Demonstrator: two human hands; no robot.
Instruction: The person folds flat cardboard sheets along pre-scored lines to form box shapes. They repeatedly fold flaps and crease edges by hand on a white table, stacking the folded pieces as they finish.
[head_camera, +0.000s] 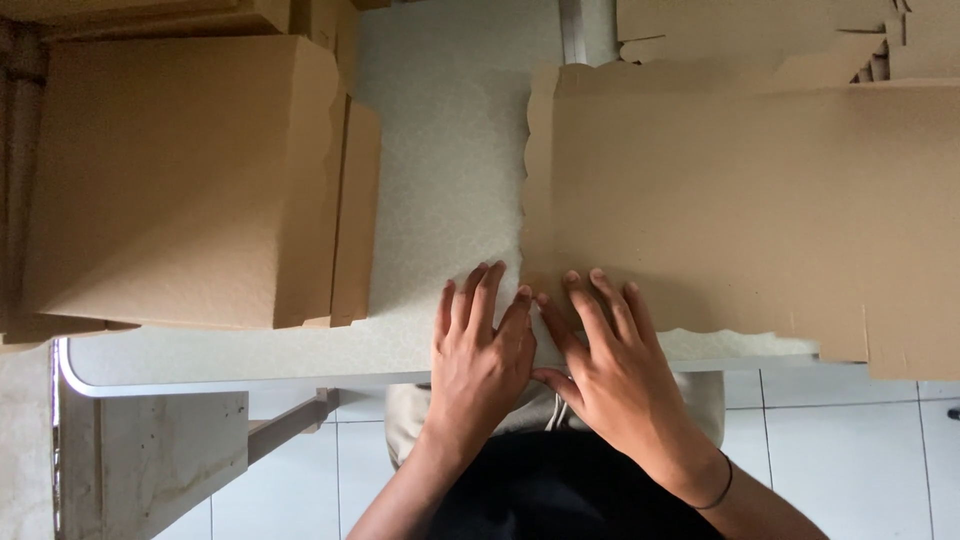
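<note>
A large flat brown cardboard sheet (740, 200) with a wavy cut edge lies on the pale speckled table (440, 180), reaching past its right side. My right hand (610, 365) rests flat on the sheet's near left corner, fingers spread. My left hand (480, 350) lies flat beside it, fingers on the table and touching the sheet's left edge. Neither hand grips anything.
A folded brown cardboard box (180, 180) sits on the table's left part, atop more flat cardboard. Further cardboard pieces (760, 40) are stacked at the far right. The table's near edge (250, 385) runs below, with white floor tiles (840, 450) underneath.
</note>
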